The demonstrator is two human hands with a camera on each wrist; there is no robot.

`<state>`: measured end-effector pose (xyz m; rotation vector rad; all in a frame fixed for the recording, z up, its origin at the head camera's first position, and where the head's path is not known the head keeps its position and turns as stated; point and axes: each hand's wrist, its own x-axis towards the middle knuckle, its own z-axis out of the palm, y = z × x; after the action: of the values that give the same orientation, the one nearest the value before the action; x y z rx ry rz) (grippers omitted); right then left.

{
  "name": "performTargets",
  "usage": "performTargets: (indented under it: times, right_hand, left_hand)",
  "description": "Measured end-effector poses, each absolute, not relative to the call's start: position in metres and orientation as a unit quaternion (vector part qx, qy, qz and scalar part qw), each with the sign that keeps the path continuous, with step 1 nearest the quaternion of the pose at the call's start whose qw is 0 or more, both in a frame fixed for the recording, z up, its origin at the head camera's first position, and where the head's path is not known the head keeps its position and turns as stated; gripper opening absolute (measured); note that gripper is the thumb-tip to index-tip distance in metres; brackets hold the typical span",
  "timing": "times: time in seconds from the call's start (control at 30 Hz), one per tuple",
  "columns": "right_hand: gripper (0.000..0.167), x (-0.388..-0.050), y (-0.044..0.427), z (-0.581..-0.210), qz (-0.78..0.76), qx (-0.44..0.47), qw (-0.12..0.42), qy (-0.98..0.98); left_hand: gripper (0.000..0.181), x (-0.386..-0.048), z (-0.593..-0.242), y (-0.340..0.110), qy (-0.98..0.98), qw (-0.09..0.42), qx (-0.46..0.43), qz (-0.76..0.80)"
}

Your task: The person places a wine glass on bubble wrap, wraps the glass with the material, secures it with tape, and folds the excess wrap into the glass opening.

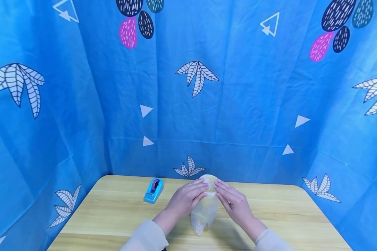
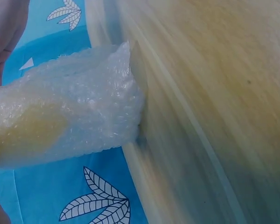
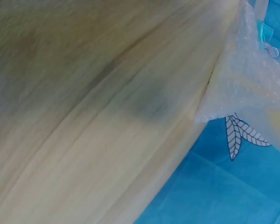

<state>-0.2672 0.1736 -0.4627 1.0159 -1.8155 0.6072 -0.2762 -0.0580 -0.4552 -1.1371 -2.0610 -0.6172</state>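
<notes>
A clear bubble wrap bundle [image 1: 202,213] with something yellowish inside is held upright over the wooden table, between my two hands. My left hand [image 1: 186,196] grips its upper left side, the thumb lying lower than the fingers. On the opposite side my right hand [image 1: 235,202] holds the upper right, its fingertips near the rim. The wrap's loose lower end hangs down in a narrow point. In the left wrist view the bubble wrap [image 2: 93,102] shows closely, the yellow patch blurred through it. What exactly is wrapped cannot be made out.
A blue tape dispenser [image 1: 153,191] with a roll of tape stands on the table [image 1: 113,216], left of my hands. Patterned blue curtains [image 1: 188,118] enclose the table at the back and both sides.
</notes>
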Motion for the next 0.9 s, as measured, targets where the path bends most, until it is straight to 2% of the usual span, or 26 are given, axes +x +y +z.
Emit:
performTargets:
  times: [0.17,0.43,0.9]
  right_hand:
    - [0.033,-0.2661,0.1746,-0.4586,0.243,0.431,0.474,-0.728]
    - [0.034,-0.2651,0.1766,-0.4544,0.232,0.447,0.476,-0.721]
    - [0.03,-0.2665,0.1785,-0.4526,0.224,0.465,0.478,-0.711]
  left_hand:
    - [0.032,-0.2739,-0.4542,-0.0587,-0.793,0.347,-0.438,-0.242]
    - [0.032,-0.2697,-0.4514,-0.0625,-0.774,0.388,-0.445,-0.227]
    - [0.033,-0.2679,-0.4501,-0.0639,-0.783,0.364,-0.448,-0.23]
